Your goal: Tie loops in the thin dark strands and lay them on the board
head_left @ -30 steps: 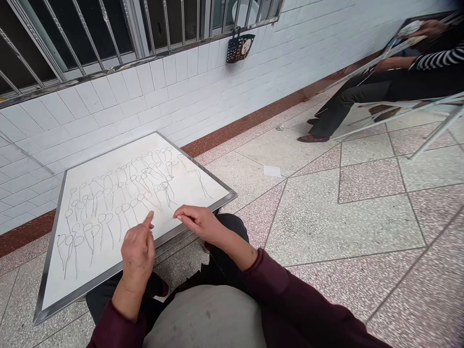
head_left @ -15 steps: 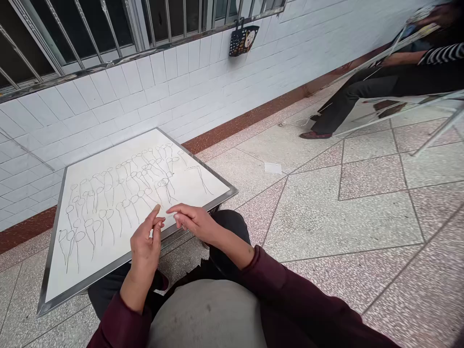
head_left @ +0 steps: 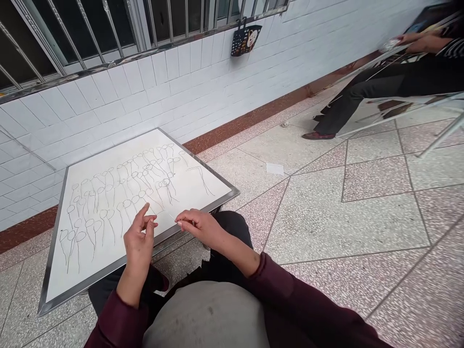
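My left hand (head_left: 140,237) hovers above the near edge of a white board with a metal rim (head_left: 87,281). Its index finger points up while the thumb and another finger are closed together. Anything between them is too fine to see. To its right, my right hand (head_left: 199,226) pinches thumb against index finger, palm down. A faint thin line shows near its fingertips, too slight to name. On the board lie several rows of thin dark strands, each with a small loop (head_left: 80,236) and a long tail. A few longer strands (head_left: 206,180) lie at the right.
A person in dark trousers (head_left: 348,116) sits at the upper right beside a pale metal frame (head_left: 440,128). A white paper piece (head_left: 274,168) lies on the tiled floor. A small patterned bag (head_left: 245,40) hangs from the window bars (head_left: 170,19).
My hands have moved apart: the left shifted left and slightly down, the right slightly right. The right fingers have drawn into a pinch. The seated person's hands have moved.
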### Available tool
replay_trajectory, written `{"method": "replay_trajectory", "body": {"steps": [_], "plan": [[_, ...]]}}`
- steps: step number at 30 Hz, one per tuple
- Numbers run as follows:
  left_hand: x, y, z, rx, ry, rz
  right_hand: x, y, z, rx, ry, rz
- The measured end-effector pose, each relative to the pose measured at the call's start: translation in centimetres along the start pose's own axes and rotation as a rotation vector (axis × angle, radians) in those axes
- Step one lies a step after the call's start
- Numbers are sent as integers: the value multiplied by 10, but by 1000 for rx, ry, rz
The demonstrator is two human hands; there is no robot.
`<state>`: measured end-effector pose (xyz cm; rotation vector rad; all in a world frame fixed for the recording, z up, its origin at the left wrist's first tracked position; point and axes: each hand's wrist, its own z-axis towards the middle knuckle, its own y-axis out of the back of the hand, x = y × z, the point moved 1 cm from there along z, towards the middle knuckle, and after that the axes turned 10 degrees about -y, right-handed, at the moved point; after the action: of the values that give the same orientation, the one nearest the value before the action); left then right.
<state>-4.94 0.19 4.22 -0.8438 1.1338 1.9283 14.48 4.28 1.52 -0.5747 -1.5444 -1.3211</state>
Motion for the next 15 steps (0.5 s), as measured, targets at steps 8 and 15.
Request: {"method": "replay_trajectory", "body": {"steps": [8, 15], "plan": [[10, -2, 4, -12, 2, -17, -5, -16, 0, -23, -72, 113], [36, 4, 2, -51, 21, 8, -29, 2, 12, -242, -207, 172]]}}
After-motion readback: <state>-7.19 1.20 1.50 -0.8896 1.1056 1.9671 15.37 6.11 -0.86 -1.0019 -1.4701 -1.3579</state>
